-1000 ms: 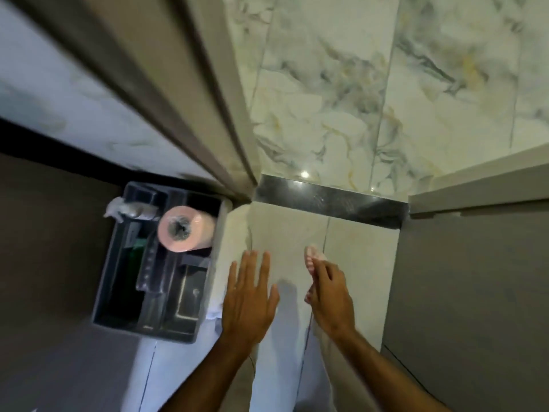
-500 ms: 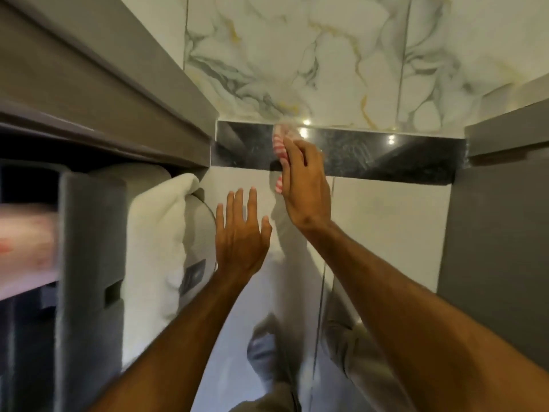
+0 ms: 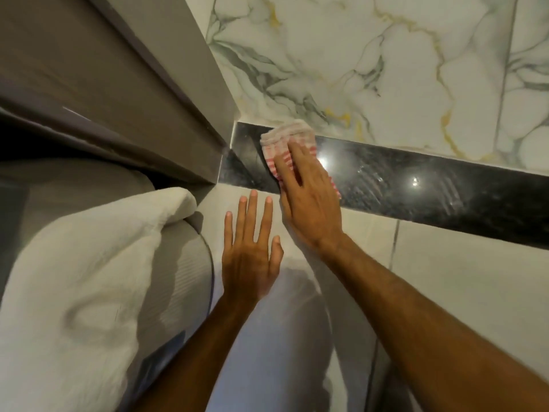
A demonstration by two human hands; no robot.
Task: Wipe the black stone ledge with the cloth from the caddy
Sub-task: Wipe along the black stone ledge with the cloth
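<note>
Right hand (image 3: 309, 200) is flat on the cloth (image 3: 282, 142), palm down, fingers stretched forward and lying close together, pressing the red-and-white striped cloth onto the black stone ledge (image 3: 430, 188). The cloth sits at the left end of that ledge, up at about eleven o'clock from the right wrist, bunched ahead of the fingertips and peeking out along the hand's right edge as well. The ledge itself runs as a glossy dark band from the corner near the frame's centre out toward three o'clock, with bright light spots reflected on it just to the right of the hand. Left hand (image 3: 249, 257) is open and holds nothing, fingers spread with the thumb out to the side, hovering or resting against the pale tiled surface (image 3: 463, 275) below the ledge, at roughly seven o'clock from the right hand; whether it touches the tile I cannot tell. Above the ledge, at twelve o'clock, rises the white marble wall (image 3: 386, 69) with grey and gold veins. Over at nine o'clock, a folded white towel (image 3: 74, 263) sits beneath a grey-brown door frame (image 3: 124, 93) that slants down to meet the ledge's left end.
</note>
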